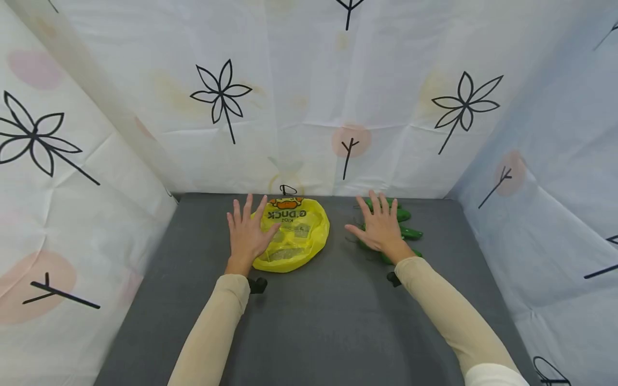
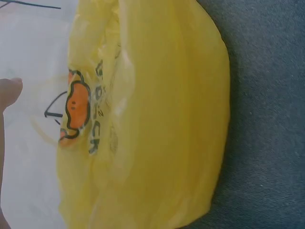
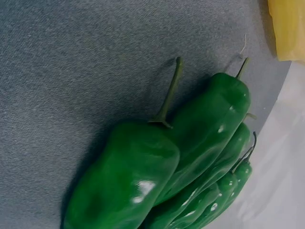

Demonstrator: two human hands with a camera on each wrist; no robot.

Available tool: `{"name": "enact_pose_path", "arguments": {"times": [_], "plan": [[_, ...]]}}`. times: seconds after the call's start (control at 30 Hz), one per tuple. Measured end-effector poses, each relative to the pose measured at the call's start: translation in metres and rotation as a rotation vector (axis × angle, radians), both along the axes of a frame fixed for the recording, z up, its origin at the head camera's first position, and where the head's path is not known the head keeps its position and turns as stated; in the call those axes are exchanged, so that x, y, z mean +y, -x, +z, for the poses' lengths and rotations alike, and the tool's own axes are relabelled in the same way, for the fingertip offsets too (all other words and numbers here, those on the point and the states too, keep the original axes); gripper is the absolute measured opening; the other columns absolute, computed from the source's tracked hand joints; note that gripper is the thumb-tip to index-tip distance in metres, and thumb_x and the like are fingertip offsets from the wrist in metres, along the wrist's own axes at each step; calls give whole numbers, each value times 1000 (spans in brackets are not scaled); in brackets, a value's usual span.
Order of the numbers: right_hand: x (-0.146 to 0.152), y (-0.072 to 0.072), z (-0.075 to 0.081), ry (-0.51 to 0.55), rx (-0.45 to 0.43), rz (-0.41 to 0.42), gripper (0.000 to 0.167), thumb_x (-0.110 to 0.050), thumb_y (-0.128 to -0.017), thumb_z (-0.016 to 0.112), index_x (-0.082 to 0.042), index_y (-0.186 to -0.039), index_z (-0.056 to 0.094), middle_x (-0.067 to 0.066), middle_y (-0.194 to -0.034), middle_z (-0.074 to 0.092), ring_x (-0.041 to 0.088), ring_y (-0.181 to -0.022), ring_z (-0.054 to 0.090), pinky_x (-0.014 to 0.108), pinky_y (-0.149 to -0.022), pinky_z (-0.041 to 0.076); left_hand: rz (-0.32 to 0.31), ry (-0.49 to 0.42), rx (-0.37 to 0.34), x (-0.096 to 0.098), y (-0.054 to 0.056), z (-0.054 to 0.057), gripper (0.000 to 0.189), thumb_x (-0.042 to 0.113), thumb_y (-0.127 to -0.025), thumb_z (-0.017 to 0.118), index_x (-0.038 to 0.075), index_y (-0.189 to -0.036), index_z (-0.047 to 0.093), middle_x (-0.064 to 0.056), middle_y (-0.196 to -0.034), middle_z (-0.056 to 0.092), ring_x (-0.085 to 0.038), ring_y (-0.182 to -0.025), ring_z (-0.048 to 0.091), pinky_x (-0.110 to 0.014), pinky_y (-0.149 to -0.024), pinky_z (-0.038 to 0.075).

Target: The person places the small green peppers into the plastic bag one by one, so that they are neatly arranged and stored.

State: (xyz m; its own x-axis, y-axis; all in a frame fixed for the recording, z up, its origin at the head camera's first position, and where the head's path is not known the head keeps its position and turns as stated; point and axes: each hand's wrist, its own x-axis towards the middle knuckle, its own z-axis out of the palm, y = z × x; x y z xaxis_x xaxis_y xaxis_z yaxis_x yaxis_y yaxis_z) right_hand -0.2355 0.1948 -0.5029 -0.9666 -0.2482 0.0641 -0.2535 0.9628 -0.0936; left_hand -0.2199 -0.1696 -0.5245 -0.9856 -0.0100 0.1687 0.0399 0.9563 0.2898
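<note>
With its fingers spread, my left hand (image 1: 247, 236) is over the left side of a yellow plastic bag (image 1: 309, 236). The bag has a wide, round opening and a printed orange duck bill with dark lettering; in the left wrist view the yellow bag (image 2: 171, 114) fills the middle. My right hand (image 1: 382, 228), also spread, is above several green peppers (image 1: 410, 234) and hides part of them. Seen from the right wrist, the green peppers (image 3: 126, 171) lie side by side, stems pointing toward the bag. Neither hand grips anything.
Both things lie on a dark grey table (image 1: 328, 332). A white cloth (image 1: 289, 107) with flower and twig drawings hangs behind the table's far edge and along both sides. Dark wrist cameras (image 1: 258, 285) sit under the wrists.
</note>
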Motion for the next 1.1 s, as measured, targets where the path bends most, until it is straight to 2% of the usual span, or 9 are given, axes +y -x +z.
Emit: {"name": "enact_pose_path", "arguments": {"times": [0.27, 0.37, 0.53, 0.73, 0.9, 1.1], "plan": [[10, -4, -5, 45, -31, 1, 96, -71, -93, 54, -23, -166, 15, 18, -171, 6, 46, -157, 6, 72, -123, 8, 32, -49, -23, -13, -5, -8, 85, 68, -95, 54, 43, -164, 10, -6, -175, 4, -43, -160, -5, -70, -125, 3], [16, -7, -9, 46, -43, -2, 97, -72, -92, 55, -22, -166, 17, 18, -172, 6, 47, -156, 10, 72, -122, 11, 33, -74, -44, -16, -8, -10, 86, 67, -96, 53, 42, -164, 8, -7, -174, 4, -45, -159, 0, -70, -124, 7], [26, -13, -14, 59, -55, 13, 98, -69, -91, 58, -18, -165, 19, 21, -171, 8, 51, -153, 15, 72, -121, 15, 35, -103, -61, -20, -11, -13, 87, 63, -97, 55, 39, -165, 7, -10, -174, 5, -48, -157, 9, -71, -122, 19], [37, -21, -17, 54, -77, 21, 100, -66, -90, 64, -15, -164, 21, 23, -169, 13, 49, -152, 20, 68, -122, 21, 57, -211, -92, -23, -14, -21, 86, 60, -98, 57, 42, -164, 4, -8, -174, 6, -46, -157, 12, -74, -115, 27], [47, -27, -21, 46, -122, 29, 101, -65, -90, 65, -13, -164, 19, 24, -169, 12, 49, -152, 22, 66, -121, 25, 62, -272, -130, -29, -16, -28, 84, 58, -99, 56, 43, -164, 4, -9, -174, 8, -48, -154, 21, -75, -112, 31], [65, -31, -31, 141, -140, 61, 103, -61, -87, 72, -14, -164, 22, 26, -167, 13, 54, -147, 24, 71, -112, 32, 63, -355, -160, -36, -16, -38, 79, 55, -101, 54, 44, -163, 8, -6, -174, 9, -48, -154, 21, -73, -115, 29]]}}
